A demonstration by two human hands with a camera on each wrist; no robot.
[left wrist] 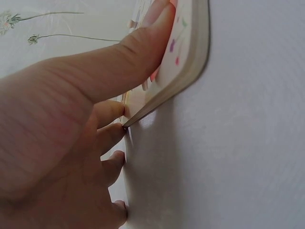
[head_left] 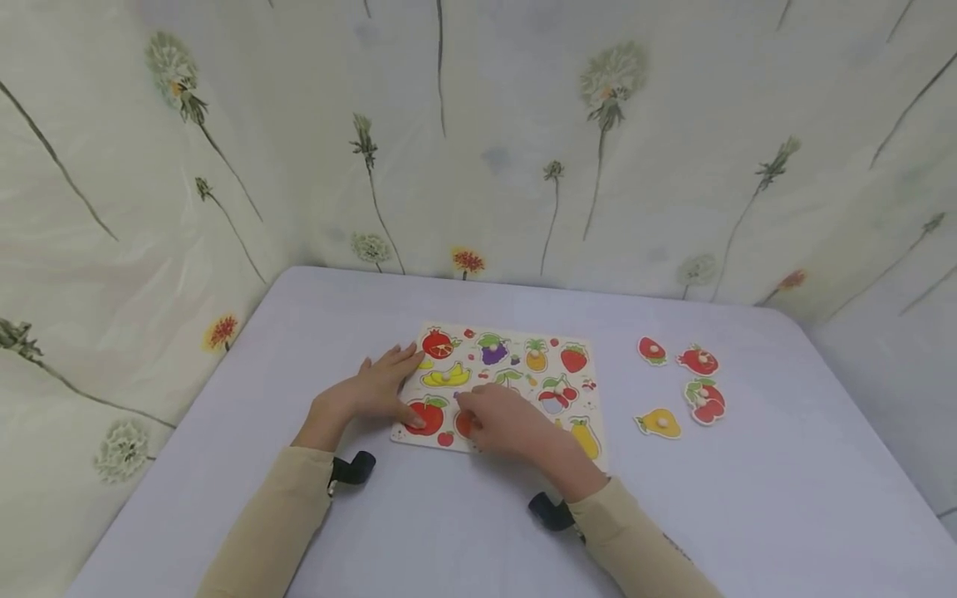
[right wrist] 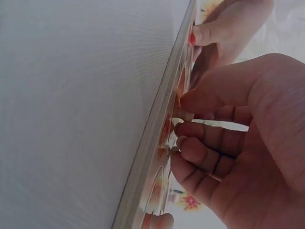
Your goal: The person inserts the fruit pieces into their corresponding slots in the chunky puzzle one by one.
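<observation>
A wooden fruit peg-puzzle board lies on the table in the head view. My left hand rests at its left side, fingers spread along the edge and thumb over the red apple piece. Near the front middle, my right hand pinches the knob of a round red-orange puzzle piece, mostly hidden beneath that hand. Banana, grape, pineapple and strawberry pictures show on the board.
Right of the board lie several loose knobbed pieces: a strawberry-like one, a pomegranate, cherries and a yellow pear. Flowered cloth hangs behind the table.
</observation>
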